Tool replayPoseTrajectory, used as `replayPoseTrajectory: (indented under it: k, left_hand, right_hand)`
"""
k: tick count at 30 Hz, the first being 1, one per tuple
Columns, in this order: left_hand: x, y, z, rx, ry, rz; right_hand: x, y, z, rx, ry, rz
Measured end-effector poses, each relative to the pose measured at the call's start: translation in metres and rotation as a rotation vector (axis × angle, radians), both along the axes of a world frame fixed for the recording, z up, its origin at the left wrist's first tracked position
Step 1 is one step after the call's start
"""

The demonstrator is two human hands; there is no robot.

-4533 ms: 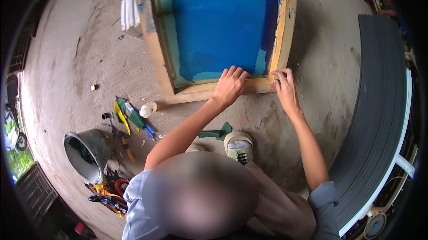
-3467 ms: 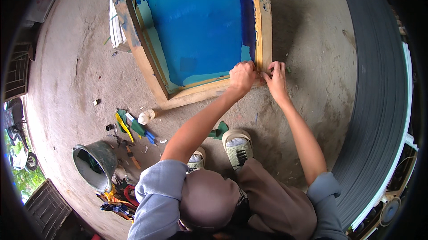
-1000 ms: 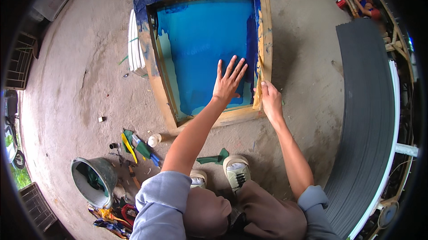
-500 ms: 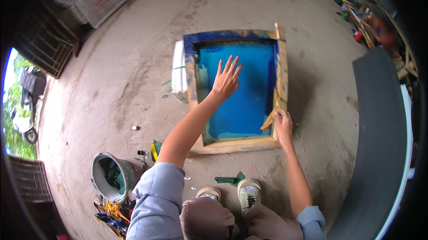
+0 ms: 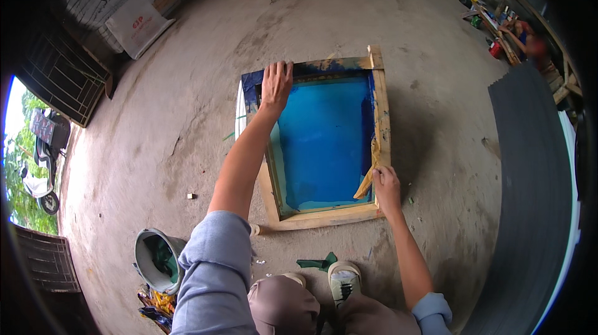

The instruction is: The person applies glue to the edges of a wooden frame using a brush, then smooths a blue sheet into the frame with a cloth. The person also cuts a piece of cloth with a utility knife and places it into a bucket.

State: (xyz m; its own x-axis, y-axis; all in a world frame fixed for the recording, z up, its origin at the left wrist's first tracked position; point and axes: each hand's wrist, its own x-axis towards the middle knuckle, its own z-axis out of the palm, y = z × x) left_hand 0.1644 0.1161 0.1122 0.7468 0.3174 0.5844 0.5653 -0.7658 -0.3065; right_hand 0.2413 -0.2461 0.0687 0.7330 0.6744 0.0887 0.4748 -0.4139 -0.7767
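Observation:
A wooden screen-printing frame point(image 5: 324, 218) with blue-stained rails lies in front of me, its blue mesh point(image 5: 324, 142) stretched inside. My left hand point(image 5: 276, 88) is at the far left corner, its fingers hooked over the far rail. At the near part of the right rail, the fingers of my right hand point(image 5: 387, 189) are pinched on a loose strip of brown tape point(image 5: 366, 184). The strip's upper part still lies along the inner edge of the rail, while its lower end hangs over the mesh. White stacked material point(image 5: 240, 120) shows partly under the frame's left side.
A grey bucket point(image 5: 144, 254) with green cloth-like scraps stands at lower left, beside a colourful crumpled heap point(image 5: 156, 304). A green scrap point(image 5: 317, 263) lies near my shoes. Dark sheets point(image 5: 529, 192) are stacked on the right. Another person point(image 5: 532, 39) is at the far right.
My left hand has moved from above the mesh to the frame's far left corner and closed over the rail. My right hand stays at the tape; the view has shifted slightly.

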Motion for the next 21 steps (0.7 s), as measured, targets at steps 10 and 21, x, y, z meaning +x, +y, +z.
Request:
replayPoseTrajectory:
  k: [10, 21]
  left_hand:
    - [-0.084, -0.065, 0.106, 0.071, -0.015, -0.159]
    - [-0.122, -0.199, 0.183, -0.258, -0.01, -0.049]
  right_hand:
    - [-0.025, -0.059, 0.039, -0.392, -0.033, 0.064]
    - [-0.043, -0.107, 0.121, -0.91, -0.538, 0.311]
